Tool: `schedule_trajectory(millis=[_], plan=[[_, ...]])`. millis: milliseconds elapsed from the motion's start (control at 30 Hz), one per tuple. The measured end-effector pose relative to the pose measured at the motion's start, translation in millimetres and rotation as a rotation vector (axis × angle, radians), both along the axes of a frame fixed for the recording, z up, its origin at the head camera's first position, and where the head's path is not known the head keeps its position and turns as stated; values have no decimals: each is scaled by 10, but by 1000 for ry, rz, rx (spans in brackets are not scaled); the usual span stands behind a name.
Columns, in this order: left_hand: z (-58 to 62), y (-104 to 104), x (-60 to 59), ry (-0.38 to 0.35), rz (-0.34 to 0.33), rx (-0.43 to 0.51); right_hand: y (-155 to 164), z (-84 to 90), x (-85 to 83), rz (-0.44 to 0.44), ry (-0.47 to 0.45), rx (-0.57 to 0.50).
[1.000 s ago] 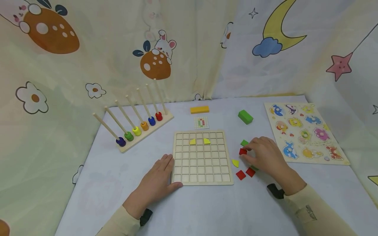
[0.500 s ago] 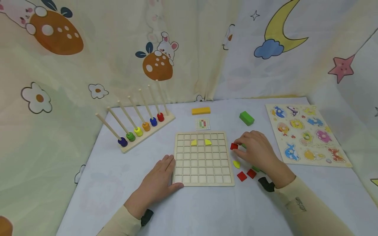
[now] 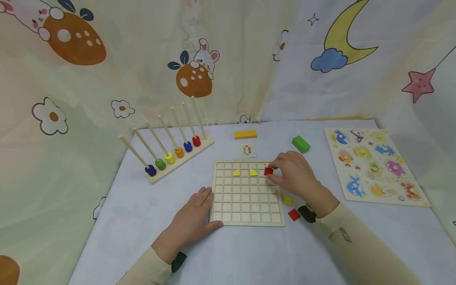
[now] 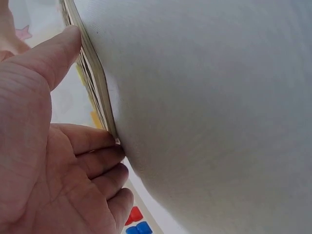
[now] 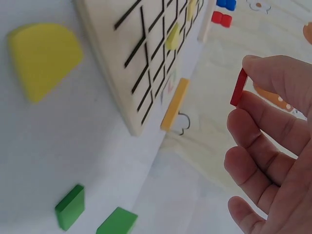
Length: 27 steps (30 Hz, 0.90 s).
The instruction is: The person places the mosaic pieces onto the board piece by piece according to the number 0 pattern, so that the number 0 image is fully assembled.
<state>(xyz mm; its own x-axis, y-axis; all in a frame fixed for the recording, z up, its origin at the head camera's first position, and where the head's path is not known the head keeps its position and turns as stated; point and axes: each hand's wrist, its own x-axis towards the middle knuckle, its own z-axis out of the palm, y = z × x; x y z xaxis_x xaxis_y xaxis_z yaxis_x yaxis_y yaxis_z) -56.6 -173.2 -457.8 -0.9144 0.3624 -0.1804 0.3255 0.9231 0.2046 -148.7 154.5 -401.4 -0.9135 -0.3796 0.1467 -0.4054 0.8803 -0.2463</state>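
Head view: the right hand (image 3: 297, 174) pinches a red tile (image 3: 268, 171) over the far right part of a grid board (image 3: 246, 196) on the counter (image 3: 249, 257). The left hand (image 3: 194, 215) lies open-fingered against the board's left edge. Two yellow pieces (image 3: 253, 172) sit on the grid. A pattern card (image 3: 247, 150) and a yellow block (image 3: 245, 134) lie toward the counter's far edge, a peg stand (image 3: 189, 155) near its far left corner, an animal puzzle (image 3: 377, 166) near its far right corner.

Left wrist view: thumb and forefinger touch the board's side, fingers loosely bent.

Right wrist view: thumb and forefinger hold the red tile clear of the board; green pieces (image 5: 70, 207) lie on the counter.
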Motion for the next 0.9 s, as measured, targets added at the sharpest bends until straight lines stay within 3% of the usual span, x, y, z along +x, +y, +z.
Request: schedule_trajectory(millis=[300,900], plan=[[-2,-6,-6,-9,-2,-6,-232,65,-114,25,-13,30],[13,-3,-1,-16,4,-22,-521,-19,-354,74,-61,47]])
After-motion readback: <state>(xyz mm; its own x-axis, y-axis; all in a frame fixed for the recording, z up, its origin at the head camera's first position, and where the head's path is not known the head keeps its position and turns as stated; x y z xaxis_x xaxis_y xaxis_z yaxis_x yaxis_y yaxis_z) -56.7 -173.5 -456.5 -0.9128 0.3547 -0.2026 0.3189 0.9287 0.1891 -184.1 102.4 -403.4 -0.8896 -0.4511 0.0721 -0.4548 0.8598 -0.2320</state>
